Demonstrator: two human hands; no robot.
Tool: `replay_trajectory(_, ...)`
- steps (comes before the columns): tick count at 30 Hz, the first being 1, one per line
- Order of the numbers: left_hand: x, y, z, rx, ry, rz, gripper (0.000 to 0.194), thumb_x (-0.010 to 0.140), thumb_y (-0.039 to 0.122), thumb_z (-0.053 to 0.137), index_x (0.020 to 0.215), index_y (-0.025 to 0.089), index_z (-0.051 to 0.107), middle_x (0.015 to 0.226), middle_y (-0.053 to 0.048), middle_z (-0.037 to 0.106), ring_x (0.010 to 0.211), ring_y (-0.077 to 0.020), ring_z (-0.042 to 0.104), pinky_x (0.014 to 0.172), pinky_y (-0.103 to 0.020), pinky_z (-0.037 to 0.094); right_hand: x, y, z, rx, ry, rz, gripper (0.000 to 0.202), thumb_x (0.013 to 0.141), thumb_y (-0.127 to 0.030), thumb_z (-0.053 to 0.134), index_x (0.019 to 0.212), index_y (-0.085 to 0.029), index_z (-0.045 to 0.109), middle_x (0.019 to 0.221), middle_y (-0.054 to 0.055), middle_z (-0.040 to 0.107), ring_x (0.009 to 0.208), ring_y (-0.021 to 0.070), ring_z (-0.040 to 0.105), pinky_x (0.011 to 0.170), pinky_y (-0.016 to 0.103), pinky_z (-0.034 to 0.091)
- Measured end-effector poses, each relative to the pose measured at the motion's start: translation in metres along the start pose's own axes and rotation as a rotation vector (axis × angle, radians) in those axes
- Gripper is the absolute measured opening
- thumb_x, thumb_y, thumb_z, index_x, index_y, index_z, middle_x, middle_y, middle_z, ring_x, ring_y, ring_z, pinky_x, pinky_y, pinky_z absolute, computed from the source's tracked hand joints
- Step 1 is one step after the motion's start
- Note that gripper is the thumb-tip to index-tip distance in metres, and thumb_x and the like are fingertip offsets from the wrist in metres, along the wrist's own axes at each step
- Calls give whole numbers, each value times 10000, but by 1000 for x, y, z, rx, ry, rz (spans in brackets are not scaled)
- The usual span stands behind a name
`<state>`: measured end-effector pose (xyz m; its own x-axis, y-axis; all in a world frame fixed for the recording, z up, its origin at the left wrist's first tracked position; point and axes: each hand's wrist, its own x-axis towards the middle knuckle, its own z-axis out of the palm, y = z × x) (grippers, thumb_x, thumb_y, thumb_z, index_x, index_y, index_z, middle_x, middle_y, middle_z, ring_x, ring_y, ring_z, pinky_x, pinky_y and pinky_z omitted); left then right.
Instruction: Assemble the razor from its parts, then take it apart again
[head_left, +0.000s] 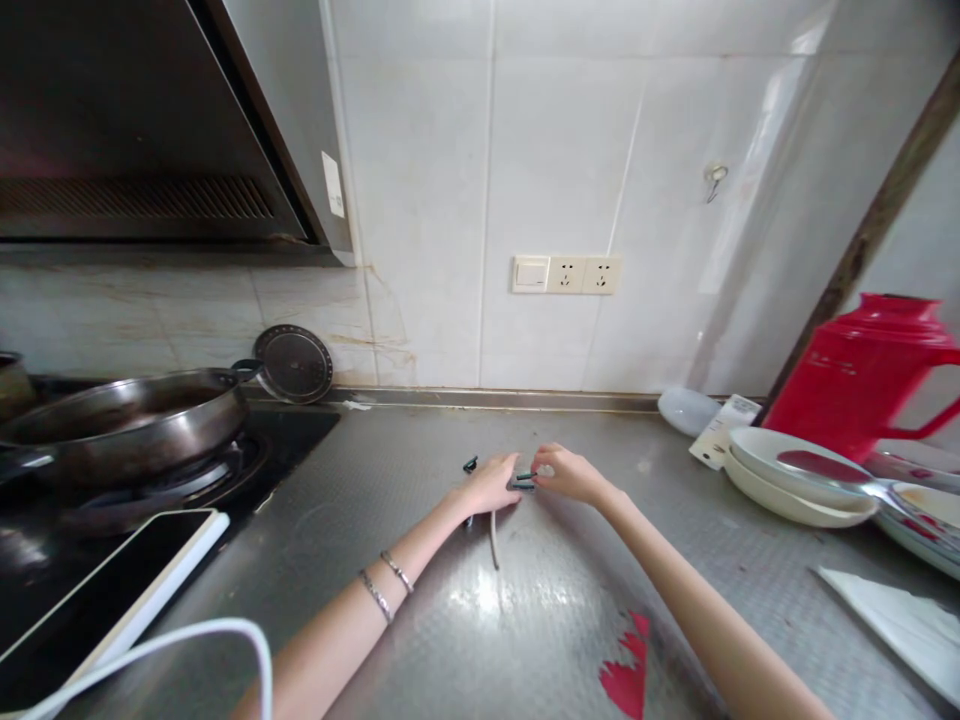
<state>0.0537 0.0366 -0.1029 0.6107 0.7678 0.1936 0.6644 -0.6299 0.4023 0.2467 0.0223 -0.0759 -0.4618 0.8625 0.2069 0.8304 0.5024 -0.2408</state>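
Note:
My left hand (491,486) is low over the steel countertop, its fingers closed around a small grey and dark-green piece (523,486) that I cannot identify. Close on its right, my right hand (568,474) pinches the end of a thin dark rod-like part (526,476) by that piece. The fingers partly cover both parts. A small dark clip-like item (470,464) lies just beyond my left hand. Below the same hand, a thin beige strip (494,545) runs toward me along the counter.
At left, a steel pan (127,425) sits on the black stove, with a phone-like device (112,590) and white cable (225,627) nearer. Stacked bowls (795,500), a red thermos jug (862,375) and white paper (896,625) are at right. A red scrap (628,675) lies in front.

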Motion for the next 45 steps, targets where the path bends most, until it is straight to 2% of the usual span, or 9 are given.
replay_trajectory(10,-3,-1,-4,21,18,-37,704,706,329,607,1323,129,333,1234,-148,528,1118,-257,512,918,-314,392,0,2,8,29,28,-1,168,776,-260,518,866,-209,651,922,51,596,898,184,550,728,262,399)
replay_trajectory(22,-3,3,-7,82,-1,-45,669,703,331,591,1303,151,355,1171,-127,563,1070,-251,539,872,-300,415,2,1,13,47,13,3,173,774,-229,520,873,-212,661,924,44,597,850,162,563,713,239,395)
replay_trajectory(27,-4,3,-8,98,-9,-35,653,708,338,575,1295,149,361,1147,-129,575,1049,-253,551,849,-301,424,1,-2,15,80,10,-9,195,811,-246,493,900,-208,662,928,47,607,844,157,573,717,234,398)
replay_trajectory(39,-5,4,-10,81,1,-17,664,706,317,583,1304,126,366,1202,-146,547,1098,-256,524,902,-311,410,3,9,9,145,76,22,207,820,-268,496,886,-188,676,897,58,628,797,156,584,717,250,413)
replay_trajectory(43,-4,6,-10,82,27,27,630,701,295,599,1270,102,410,1267,-161,505,1168,-259,473,968,-332,373,1,9,6,147,88,32,222,823,-274,481,863,-182,679,869,60,637,779,156,586,698,246,411)
replay_trajectory(45,-2,8,-16,75,59,54,584,699,291,612,1229,103,456,1251,-158,521,1164,-260,477,977,-345,370,0,6,4,139,94,49,226,818,-280,481,855,-183,682,865,60,648,778,157,588,688,241,407)
